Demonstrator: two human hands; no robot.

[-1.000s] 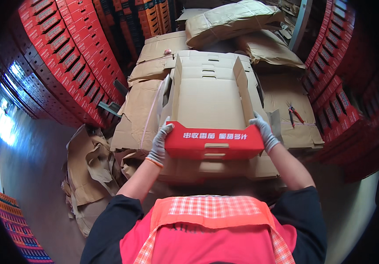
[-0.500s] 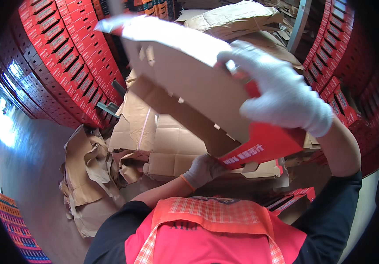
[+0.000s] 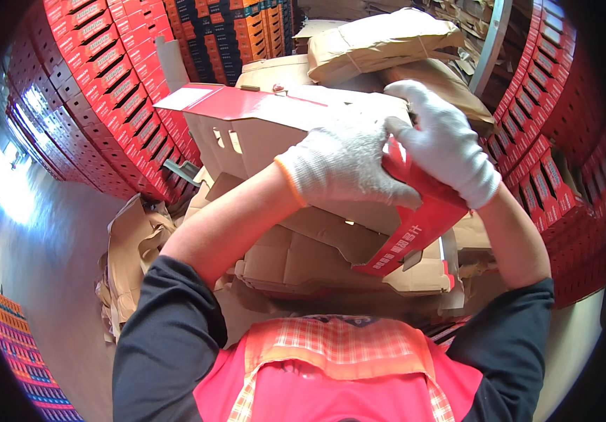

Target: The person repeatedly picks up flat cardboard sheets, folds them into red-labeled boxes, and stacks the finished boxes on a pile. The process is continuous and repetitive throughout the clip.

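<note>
Your gloves (image 3: 345, 165) are knitted cloth, matt and slightly rough. The box (image 3: 359, 212) is cardboard: glossy on its red outside, dull (it looks uncoated) on the brown inside. Your apron (image 3: 345, 344) is woven cloth, the bundle (image 3: 380, 42) creased paper, the post (image 3: 493, 46) smooth metal, the floor (image 3: 64, 246) smooth with a sheen.

The tilted carton (image 3: 257, 151) bars the middle, and red stacks (image 3: 117, 77) wall both sides (there's room above the left floor (image 3: 71, 260)).
</note>
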